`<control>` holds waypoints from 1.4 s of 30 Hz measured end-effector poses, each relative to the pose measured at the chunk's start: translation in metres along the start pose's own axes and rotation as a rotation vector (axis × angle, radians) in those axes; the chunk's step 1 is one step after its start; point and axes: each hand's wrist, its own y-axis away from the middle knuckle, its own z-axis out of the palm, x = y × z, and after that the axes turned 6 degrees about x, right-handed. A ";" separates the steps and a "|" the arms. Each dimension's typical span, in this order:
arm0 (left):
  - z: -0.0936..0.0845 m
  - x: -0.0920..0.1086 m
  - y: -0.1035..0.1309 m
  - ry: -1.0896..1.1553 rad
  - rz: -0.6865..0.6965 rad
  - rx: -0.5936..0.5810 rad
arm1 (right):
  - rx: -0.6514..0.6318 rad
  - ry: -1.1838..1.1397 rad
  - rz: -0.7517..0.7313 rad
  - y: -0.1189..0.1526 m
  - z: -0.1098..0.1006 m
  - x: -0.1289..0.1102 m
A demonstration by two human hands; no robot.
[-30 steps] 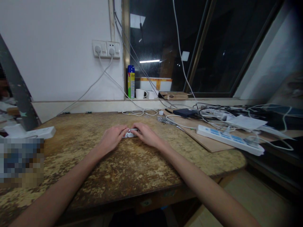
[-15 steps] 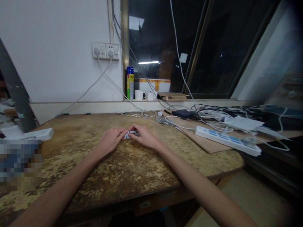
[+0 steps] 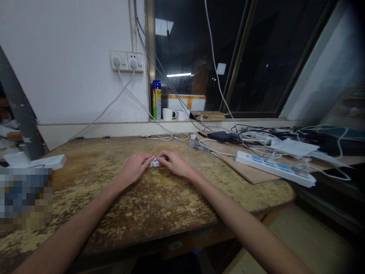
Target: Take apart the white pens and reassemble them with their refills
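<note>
While the left hand [image 3: 133, 167] and right hand [image 3: 177, 164], nearly together, are pinching a small white object [image 3: 154, 163], uneven fingertip pressure is possibly inviting a slip.

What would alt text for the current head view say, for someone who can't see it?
Left hand and right hand hold a small white object over a worn table. A power strip and cables lie to the right; a mug stands behind.
</note>
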 end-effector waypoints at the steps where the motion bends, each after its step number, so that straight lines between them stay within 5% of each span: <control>1: 0.000 0.000 0.000 0.003 0.001 -0.002 | 0.001 -0.009 -0.004 0.000 0.000 0.000; 19: -0.002 0.000 -0.001 0.142 -0.027 0.022 | 0.129 -0.212 -0.009 -0.007 -0.003 0.002; 26: 0.001 -0.005 -0.003 0.338 -0.012 0.098 | 0.179 -0.386 0.139 -0.012 -0.008 0.008; 38: 0.005 -0.023 -0.005 0.242 0.007 0.172 | 0.356 -0.701 0.375 -0.012 -0.012 0.022; 42: 0.006 -0.024 -0.005 0.248 0.010 0.188 | 0.391 -0.584 0.356 -0.013 -0.005 0.028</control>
